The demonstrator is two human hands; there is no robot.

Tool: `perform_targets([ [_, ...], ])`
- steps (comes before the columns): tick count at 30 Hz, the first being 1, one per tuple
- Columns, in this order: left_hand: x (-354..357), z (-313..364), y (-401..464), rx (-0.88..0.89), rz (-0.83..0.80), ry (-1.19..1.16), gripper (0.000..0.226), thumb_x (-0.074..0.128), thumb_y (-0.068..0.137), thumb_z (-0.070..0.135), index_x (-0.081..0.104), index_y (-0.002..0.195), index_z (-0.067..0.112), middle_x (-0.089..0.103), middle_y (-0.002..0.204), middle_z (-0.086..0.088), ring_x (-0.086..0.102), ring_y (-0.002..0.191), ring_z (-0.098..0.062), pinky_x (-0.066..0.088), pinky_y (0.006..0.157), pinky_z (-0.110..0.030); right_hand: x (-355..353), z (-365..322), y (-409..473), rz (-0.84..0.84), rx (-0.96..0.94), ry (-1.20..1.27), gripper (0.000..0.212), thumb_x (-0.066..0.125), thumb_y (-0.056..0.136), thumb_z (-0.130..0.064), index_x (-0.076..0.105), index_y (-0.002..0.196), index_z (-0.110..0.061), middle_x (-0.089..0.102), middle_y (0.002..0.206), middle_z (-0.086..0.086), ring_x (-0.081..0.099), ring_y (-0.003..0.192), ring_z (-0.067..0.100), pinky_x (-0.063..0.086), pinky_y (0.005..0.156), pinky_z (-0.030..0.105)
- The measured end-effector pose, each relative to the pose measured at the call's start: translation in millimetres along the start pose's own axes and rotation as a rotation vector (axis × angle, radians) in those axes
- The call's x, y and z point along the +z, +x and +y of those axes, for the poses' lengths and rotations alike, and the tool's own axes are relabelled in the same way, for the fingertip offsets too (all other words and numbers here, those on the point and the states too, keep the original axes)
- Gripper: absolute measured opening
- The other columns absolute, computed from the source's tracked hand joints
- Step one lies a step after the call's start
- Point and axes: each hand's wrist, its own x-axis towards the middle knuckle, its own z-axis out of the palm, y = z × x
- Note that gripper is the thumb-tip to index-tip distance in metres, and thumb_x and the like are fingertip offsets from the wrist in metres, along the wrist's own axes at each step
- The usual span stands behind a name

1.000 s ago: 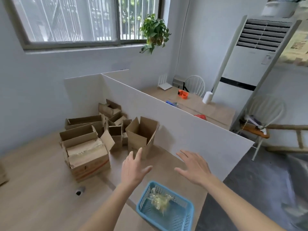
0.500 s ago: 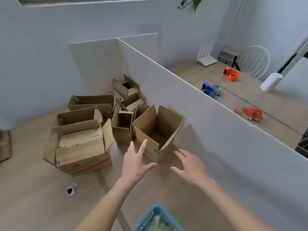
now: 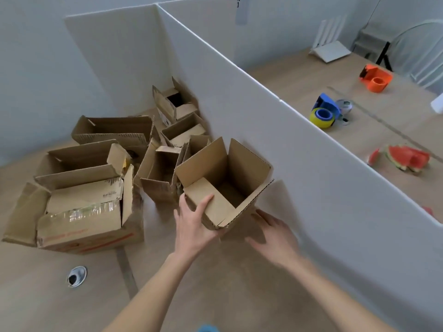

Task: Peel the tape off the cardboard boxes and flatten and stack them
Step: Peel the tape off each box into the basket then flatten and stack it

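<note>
White partitions fence the bench (image 3: 215, 295). Left hand (image 3: 191, 226) grips the near flap of the open box (image 3: 225, 178); right hand (image 3: 275, 232), fingers spread, sits beside its right wall. Judgement: brace both sides, lift clear of boxes (image 3: 79, 188) left, then find the tape.

two bare forearms coming in from the bottom edge, no sleeves showing anywhere, left hand (image 3: 191, 226) and right hand (image 3: 275, 232) both bare too, no gloves, no rings, no watch or wristband, short plain fingernails
</note>
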Motion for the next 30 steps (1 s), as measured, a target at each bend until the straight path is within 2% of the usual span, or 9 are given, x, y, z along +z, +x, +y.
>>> perform_targets([
  [4,-12,-9,4,0.068,-0.022,-0.023,0.095,0.078,0.053,0.069,0.041,0.14,0.053,0.027,0.151,-0.017,0.02,0.141,-0.032,0.026,0.115,-0.064,-4,4,9,0.013,0.008,0.033,0.073,0.055,0.088,-0.067,0.034,0.153,-0.042,0.029,0.162,-0.02,0.039,0.143,0.018,0.042,0.108,0.034],
  [6,-22,-14,2,0.085,-0.024,-0.016,0.094,0.079,0.055,0.069,0.042,0.139,0.053,0.03,0.149,-0.018,0.023,0.141,-0.034,0.029,0.114,-0.063,-8,5,14,0.01,0.032,0.095,0.07,0.057,0.088,-0.064,0.037,0.151,-0.042,0.029,0.162,-0.021,0.036,0.144,0.018,0.043,0.108,0.037],
  [11,-59,-33,-25,0.124,-0.007,-0.041,0.092,0.083,0.054,0.063,0.049,0.138,0.049,0.032,0.139,-0.003,0.044,0.122,-0.029,0.049,0.1,-0.047,-7,-6,14,0.015,0.089,0.195,0.078,0.061,0.083,-0.068,0.036,0.15,-0.038,0.03,0.161,-0.021,0.034,0.146,0.008,0.04,0.108,0.037],
  [14,-84,-44,-47,0.189,0.009,-0.094,0.092,0.083,0.055,0.066,0.046,0.138,0.052,0.025,0.141,0.012,0.036,0.134,-0.016,0.041,0.101,-0.032,-14,-31,4,0.031,-0.062,0.319,0.079,0.068,0.077,-0.065,0.029,0.146,-0.056,0.035,0.15,-0.036,0.04,0.134,-0.004,0.046,0.095,0.03],
  [16,-100,-48,-65,0.217,0.022,-0.111,0.095,0.082,0.056,0.069,0.042,0.14,0.054,0.021,0.146,0.012,0.025,0.135,-0.001,0.033,0.103,-0.028,-17,-51,-8,0.032,-0.2,0.427,0.072,0.072,0.08,-0.052,0.036,0.143,-0.053,0.04,0.147,-0.034,0.041,0.135,-0.005,0.046,0.1,0.029],
  [18,-115,-48,-84,0.201,0.049,-0.156,0.101,0.082,0.057,0.07,0.034,0.145,0.056,0.022,0.156,0.003,0.022,0.14,-0.003,0.032,0.106,-0.031,-14,-67,-27,0.009,-0.221,0.522,0.067,0.071,0.084,-0.047,0.039,0.143,-0.05,0.045,0.146,-0.031,0.042,0.135,-0.005,0.045,0.106,0.034],
  [21,-140,-47,-116,0.165,0.099,-0.243,0.113,0.081,0.06,0.071,0.02,0.153,0.052,0.025,0.16,-0.005,0.029,0.146,-0.017,0.037,0.108,-0.042,-10,-90,-61,-0.037,-0.181,0.577,0.055,0.066,0.084,-0.057,0.044,0.134,-0.057,0.056,0.133,-0.035,0.051,0.124,-0.01,0.048,0.102,0.037],
  [26,-182,-52,-196,0.062,0.244,-0.414,0.111,0.072,0.056,0.088,0.021,0.142,0.04,0.047,0.142,-0.001,0.053,0.121,-0.019,0.052,0.098,-0.046,-19,-146,-132,-0.067,-0.196,0.648,0.055,0.068,0.089,-0.052,0.045,0.138,-0.052,0.06,0.13,-0.031,0.055,0.122,-0.005,0.046,0.104,0.038],
  [30,-220,-68,-266,0.038,0.259,-0.473,0.109,0.07,0.053,0.093,0.024,0.136,0.04,0.024,0.164,0.007,0.042,0.136,-0.018,0.044,0.111,-0.051,-22,-200,-191,-0.086,-0.234,0.701,0.054,0.069,0.095,-0.032,0.046,0.143,-0.038,0.062,0.132,-0.02,0.057,0.125,0.006,0.051,0.104,0.039],
])
